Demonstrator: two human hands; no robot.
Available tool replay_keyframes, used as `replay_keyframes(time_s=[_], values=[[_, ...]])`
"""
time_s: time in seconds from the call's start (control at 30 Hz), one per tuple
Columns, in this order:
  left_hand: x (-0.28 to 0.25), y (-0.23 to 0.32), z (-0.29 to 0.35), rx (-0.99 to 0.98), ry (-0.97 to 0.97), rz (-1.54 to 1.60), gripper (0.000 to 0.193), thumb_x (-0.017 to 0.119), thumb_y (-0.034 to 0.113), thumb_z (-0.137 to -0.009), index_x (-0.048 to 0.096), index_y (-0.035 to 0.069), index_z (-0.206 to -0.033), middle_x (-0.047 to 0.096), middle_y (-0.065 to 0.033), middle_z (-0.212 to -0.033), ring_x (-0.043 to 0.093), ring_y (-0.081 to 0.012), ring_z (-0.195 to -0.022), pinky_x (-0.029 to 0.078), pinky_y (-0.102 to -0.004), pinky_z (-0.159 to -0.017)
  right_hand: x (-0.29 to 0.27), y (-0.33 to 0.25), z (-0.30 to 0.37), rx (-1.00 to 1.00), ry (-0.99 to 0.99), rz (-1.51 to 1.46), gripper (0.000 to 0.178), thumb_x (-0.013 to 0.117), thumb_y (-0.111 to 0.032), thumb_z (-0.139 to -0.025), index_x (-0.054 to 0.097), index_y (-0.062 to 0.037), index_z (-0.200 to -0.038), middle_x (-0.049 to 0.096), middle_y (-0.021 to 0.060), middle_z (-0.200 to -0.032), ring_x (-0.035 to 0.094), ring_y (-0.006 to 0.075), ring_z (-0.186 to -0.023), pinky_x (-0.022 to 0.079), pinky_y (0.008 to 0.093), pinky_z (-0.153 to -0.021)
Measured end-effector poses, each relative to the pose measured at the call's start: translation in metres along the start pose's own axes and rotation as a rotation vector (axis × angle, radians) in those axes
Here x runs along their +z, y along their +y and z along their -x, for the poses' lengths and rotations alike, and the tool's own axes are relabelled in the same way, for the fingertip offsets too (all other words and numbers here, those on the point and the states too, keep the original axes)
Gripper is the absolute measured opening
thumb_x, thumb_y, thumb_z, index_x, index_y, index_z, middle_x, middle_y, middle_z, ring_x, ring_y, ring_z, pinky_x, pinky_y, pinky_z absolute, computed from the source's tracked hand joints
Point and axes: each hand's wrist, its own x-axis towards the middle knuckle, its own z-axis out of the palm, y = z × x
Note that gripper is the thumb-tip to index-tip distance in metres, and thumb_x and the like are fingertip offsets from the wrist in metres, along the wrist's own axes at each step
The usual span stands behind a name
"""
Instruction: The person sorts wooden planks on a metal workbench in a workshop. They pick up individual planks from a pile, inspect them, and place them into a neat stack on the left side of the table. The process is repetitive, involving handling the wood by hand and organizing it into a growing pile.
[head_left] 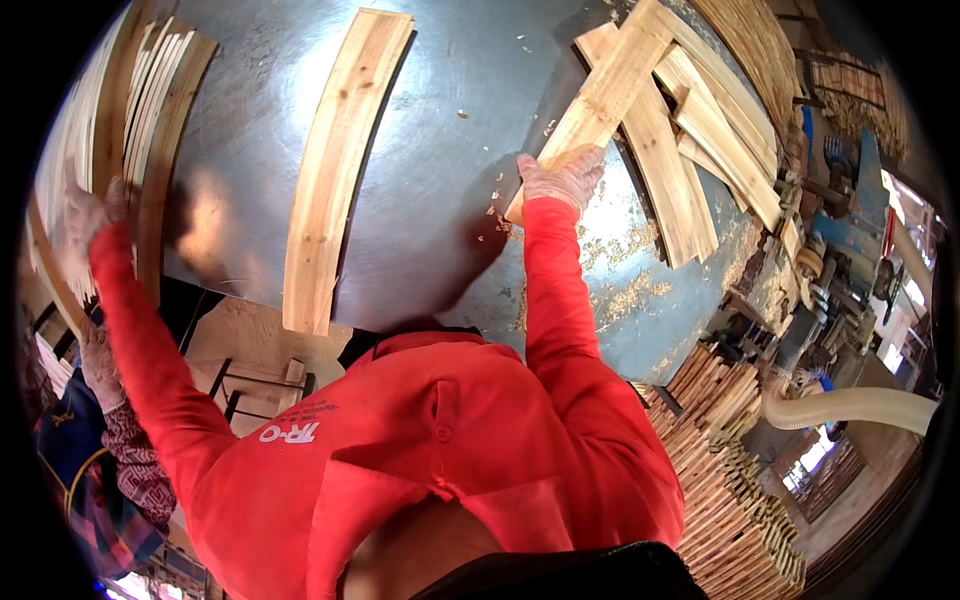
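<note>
In my gloved right hand (565, 180) is the near end of a light wooden board (607, 92), with the fingers closed over it. The board slants away to the upper right and lies across other loose boards (668, 170). My gloved left hand (92, 215) is at the far left, beside a row of boards (168, 125) standing close together. Motion blurs its fingers, so its grip is unclear. Between my hands, a single knotty board (345, 165) lies lengthwise on the grey metal tabletop (440, 190), touched by neither hand.
Sawdust and shavings (625, 290) are scattered on the tabletop's right side. Stacked wood strips (715, 430) stand at the lower right, near a pale flexible hose (850, 408) and machinery (850, 220). Another person's gloved hand (98, 362) and patterned sleeve (140, 460) are at the left edge.
</note>
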Motion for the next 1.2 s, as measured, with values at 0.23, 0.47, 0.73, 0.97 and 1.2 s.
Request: replay_keyframes(time_s=[0.23,0.47,0.73,0.97,1.2], values=[[-0.063,0.204,0.268,0.344,-0.560,0.310,0.107,0.085,0.041,-0.066,0.025,0.003,-0.146,0.038,-0.0266,-0.142,0.044,-0.0411,-0.127,0.039,-0.0462,-0.106,-0.003,0.056,-0.021,-0.347,-0.912,-1.681,0.100,0.080,-0.033,-0.063,0.031,-0.0043,-0.145,0.047,0.0244,-0.133,0.056,0.0333,-0.113,0.053,0.0434,-0.092],[-0.045,0.210,0.246,0.227,-1.051,1.241,0.080,0.071,0.026,-0.084,0.027,0.000,-0.146,0.055,-0.0244,-0.128,0.061,-0.0341,-0.107,0.053,-0.0428,-0.087,-0.024,0.065,0.019,-0.308,-1.233,-1.977,0.088,0.073,-0.036,-0.065,0.040,0.0067,-0.134,0.059,0.0231,-0.110,0.062,0.0293,-0.089,0.056,0.0386,-0.080],[-0.039,0.328,0.280,0.289,-1.361,1.574,0.066,0.068,0.034,-0.089,0.041,-0.002,-0.138,0.063,-0.0148,-0.119,0.061,-0.0232,-0.111,0.049,-0.0316,-0.096,0.030,0.076,0.070,-0.880,-0.581,-0.421,0.116,0.069,-0.058,-0.078,0.004,0.0060,-0.151,0.027,0.0360,-0.148,0.031,0.0444,-0.139,0.027,0.0393,-0.115],[-0.060,0.371,0.310,0.232,-0.791,0.644,0.100,0.079,0.049,-0.069,0.035,0.001,-0.145,0.050,-0.0261,-0.135,0.045,-0.0367,-0.130,0.037,-0.0367,-0.111,-0.081,0.077,-0.104,-1.012,0.182,0.633,0.108,0.062,-0.070,-0.074,0.017,-0.0141,-0.155,0.018,0.0183,-0.159,0.015,0.0344,-0.148,0.009,0.0568,-0.117],[-0.068,0.310,0.283,0.124,-1.077,1.503,0.064,0.068,0.026,-0.079,0.046,-0.004,-0.132,0.066,-0.0165,-0.100,0.064,-0.0244,-0.093,0.052,-0.0343,-0.084,-0.136,0.090,-0.182,-0.893,-0.238,0.721,0.090,0.071,-0.039,-0.077,0.025,-0.0192,-0.152,0.044,0.0225,-0.141,0.049,0.0401,-0.127,0.041,0.0439,-0.105]])
